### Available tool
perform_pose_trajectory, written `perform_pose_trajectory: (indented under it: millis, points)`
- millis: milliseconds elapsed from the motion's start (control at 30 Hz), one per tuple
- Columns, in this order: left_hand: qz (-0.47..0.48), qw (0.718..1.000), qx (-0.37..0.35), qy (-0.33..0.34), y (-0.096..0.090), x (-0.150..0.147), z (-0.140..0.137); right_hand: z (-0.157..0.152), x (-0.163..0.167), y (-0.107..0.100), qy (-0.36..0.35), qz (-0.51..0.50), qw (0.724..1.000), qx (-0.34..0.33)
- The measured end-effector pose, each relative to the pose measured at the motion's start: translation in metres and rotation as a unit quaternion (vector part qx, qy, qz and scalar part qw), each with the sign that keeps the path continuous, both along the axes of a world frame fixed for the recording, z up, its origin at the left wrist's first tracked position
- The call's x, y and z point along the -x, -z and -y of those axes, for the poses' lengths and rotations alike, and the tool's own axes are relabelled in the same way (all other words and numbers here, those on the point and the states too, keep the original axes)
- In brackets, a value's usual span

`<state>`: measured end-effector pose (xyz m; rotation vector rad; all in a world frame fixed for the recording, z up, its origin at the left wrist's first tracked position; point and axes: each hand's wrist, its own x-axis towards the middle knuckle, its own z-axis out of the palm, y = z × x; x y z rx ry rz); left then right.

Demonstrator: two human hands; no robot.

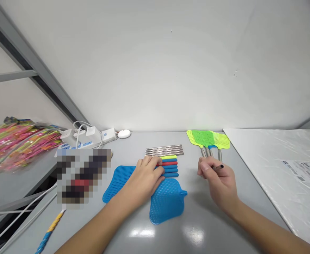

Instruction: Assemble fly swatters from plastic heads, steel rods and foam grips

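Head view: holding slim rod in closed fingers of right hand, above tabletop. Resting left hand over coloured handles; cannot tell if gripping. Seemingly joined: green mesh heads on stems. Seemingly unjoined: metal rods, blue mesh heads.

Grips: yel/red/blu, in row, mid | rod: thin, dk end, rt | blu swatter heads: holey, flat, near + left
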<state>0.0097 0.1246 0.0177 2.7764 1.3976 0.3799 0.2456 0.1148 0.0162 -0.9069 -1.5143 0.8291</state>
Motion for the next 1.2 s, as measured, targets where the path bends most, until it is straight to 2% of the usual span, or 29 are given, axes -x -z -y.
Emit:
perform_pose_trajectory:
  millis: [100, 167, 233, 400, 500, 600, 667, 767, 833, 933, 1033, 1100, 1200]
  points:
    - [0.016, 1.000, -0.014, -0.001, 0.003, -0.002, -0.001, 0.003, 0.000, -0.002, -0.017, 0.095, 0.991, -0.096]
    - [0.035, 0.999, -0.031, 0.004, 0.002, -0.004, -0.001, 0.003, 0.002, -0.004, -0.031, 0.176, 0.968, -0.176]
    - [0.059, 0.998, -0.037, 0.011, 0.000, -0.005, 0.001, 0.003, 0.004, -0.005, -0.020, 0.266, 0.937, -0.226]
    - [0.112, 0.993, -0.015, 0.040, -0.006, -0.005, 0.009, 0.000, 0.007, -0.002, 0.055, 0.440, 0.862, -0.245]
    - [0.186, 0.980, -0.034, 0.056, -0.005, -0.004, 0.015, -0.001, 0.005, 0.000, 0.052, 0.478, 0.844, -0.237]
    - [0.295, 0.952, -0.033, 0.077, -0.003, -0.007, 0.020, 0.001, 0.007, 0.000, 0.013, 0.460, 0.861, -0.214]
    - [0.354, 0.930, -0.006, 0.096, -0.001, -0.011, 0.023, 0.005, 0.010, 0.000, -0.017, 0.446, 0.872, -0.199]
    - [0.405, 0.908, 0.015, 0.109, 0.000, -0.015, 0.026, 0.008, 0.013, -0.001, -0.061, 0.431, 0.880, -0.189]
    - [0.412, 0.905, 0.006, 0.109, 0.000, -0.016, 0.026, 0.007, 0.012, -0.003, -0.071, 0.389, 0.897, -0.196]
    - [0.374, 0.921, 0.009, 0.108, 0.001, -0.015, 0.024, 0.002, 0.001, -0.007, -0.045, 0.285, 0.928, -0.235]
    - [0.277, 0.955, 0.016, 0.101, 0.002, -0.015, 0.020, 0.000, -0.012, -0.010, -0.023, 0.219, 0.936, -0.274]
    - [0.216, 0.972, 0.006, 0.096, 0.002, -0.015, 0.019, 0.004, -0.017, -0.010, -0.003, 0.189, 0.948, -0.255]
    - [0.172, 0.981, -0.009, 0.085, 0.002, -0.014, 0.017, 0.014, -0.017, -0.008, 0.034, 0.126, 0.971, -0.198]
